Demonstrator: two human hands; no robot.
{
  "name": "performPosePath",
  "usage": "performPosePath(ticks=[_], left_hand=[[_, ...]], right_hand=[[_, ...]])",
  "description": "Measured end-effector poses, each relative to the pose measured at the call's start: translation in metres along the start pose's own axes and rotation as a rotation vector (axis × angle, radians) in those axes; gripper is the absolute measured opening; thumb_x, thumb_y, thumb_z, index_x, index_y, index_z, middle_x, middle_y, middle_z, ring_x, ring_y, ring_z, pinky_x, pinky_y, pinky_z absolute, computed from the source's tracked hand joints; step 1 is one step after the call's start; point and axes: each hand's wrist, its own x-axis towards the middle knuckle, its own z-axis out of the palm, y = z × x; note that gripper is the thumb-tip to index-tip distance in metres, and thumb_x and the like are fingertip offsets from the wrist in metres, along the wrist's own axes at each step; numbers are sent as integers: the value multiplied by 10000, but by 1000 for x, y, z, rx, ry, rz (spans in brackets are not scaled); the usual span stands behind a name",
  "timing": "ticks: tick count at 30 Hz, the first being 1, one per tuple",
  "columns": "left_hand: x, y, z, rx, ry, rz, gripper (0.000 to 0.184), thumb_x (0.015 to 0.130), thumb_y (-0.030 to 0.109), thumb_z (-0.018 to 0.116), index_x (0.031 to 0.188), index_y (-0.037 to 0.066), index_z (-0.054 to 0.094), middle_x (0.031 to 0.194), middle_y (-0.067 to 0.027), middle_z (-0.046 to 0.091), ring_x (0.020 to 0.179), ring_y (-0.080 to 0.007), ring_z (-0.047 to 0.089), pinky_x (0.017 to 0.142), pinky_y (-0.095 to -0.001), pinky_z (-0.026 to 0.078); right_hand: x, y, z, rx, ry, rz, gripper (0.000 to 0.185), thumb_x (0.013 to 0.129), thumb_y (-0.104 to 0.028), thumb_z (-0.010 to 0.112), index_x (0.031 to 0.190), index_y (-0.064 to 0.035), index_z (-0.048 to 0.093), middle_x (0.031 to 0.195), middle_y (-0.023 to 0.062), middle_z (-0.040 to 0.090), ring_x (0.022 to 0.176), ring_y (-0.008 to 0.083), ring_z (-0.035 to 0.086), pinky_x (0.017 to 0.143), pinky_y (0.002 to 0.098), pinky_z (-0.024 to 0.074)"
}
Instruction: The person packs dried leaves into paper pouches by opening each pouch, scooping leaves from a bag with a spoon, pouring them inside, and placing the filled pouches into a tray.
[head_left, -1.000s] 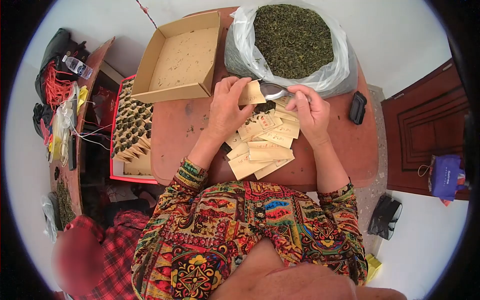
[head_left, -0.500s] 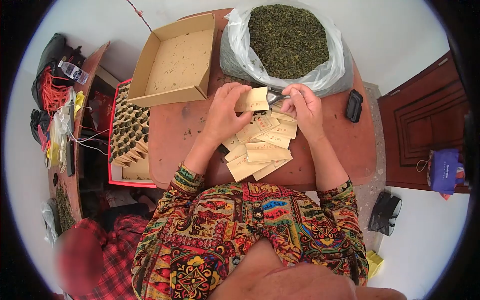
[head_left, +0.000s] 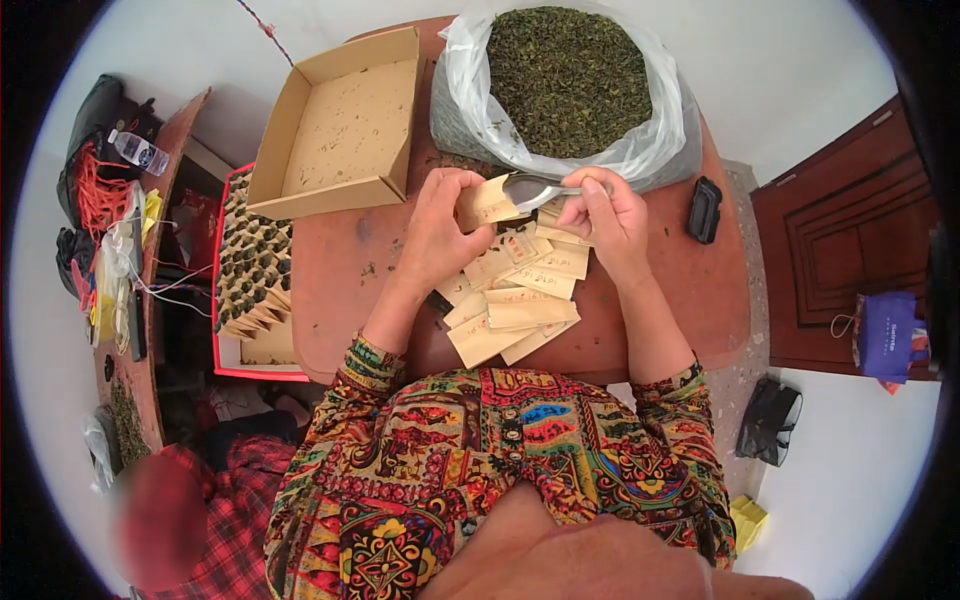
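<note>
A small tan paper packet is gripped between the thumb and fingers of my left hand. My right hand pinches the handle of a metal spoon, whose bowl sits at the packet's right end. Whether the bowl is inside the packet or only against it, I cannot tell. Below both hands lies a loose pile of similar paper packets with reddish print. Just beyond stands a clear plastic bag filled with dark green dried leaves, probably tea.
An open cardboard box with leaf crumbs stands at the back left. Left of the table, a red-edged box holds rows of filled packets. A black object lies at the right. A person in a checked red shirt is at lower left.
The spoon's bowl now shows at the packet's mouth, where before less of it was visible. The packet has tilted and shifted slightly left, and the whole view has moved a little.
</note>
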Motion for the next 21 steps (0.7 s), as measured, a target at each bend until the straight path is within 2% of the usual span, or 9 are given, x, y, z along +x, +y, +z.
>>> performPosePath(ticks=[3, 6, 14, 21], left_hand=[[0, -3, 5, -158, -9, -94, 436, 688, 59, 711, 1097, 25, 563, 1076, -100, 519, 981, -219, 549, 819, -311, 484], [0, -2, 7, -156, -6, -47, 429, 695, 56, 711, 1098, 25, 567, 1070, -83, 512, 938, -180, 541, 767, -284, 481], [0, -6, 6, -149, 1, -67, 429, 686, 68, 729, 1086, 30, 580, 1040, -74, 506, 895, -179, 539, 746, -286, 473], [0, -5, 2, -155, 30, -93, 421, 690, 72, 742, 1074, 32, 576, 1035, -74, 504, 891, -181, 532, 744, -285, 476]], right_hand=[[0, 0, -4, -2, -34, -58, 241, 1047, -210, 484, 1080, -24, 633, 733, 10, 662, 656, 21, 564, 591, 186, 443], [0, 4, -6, -89, -100, -65, 238, 1042, -209, 496, 1086, -26, 642, 742, 12, 668, 667, 36, 582, 601, 206, 461], [-1, -1, 0, -249, -162, -156, 209, 1020, -173, 524, 1071, -22, 659, 741, 33, 677, 701, 81, 639, 657, 238, 510], [-4, -5, -5, -232, -4, -221, 210, 1022, -154, 507, 1066, -13, 655, 715, 46, 674, 671, 82, 651, 630, 241, 509]])
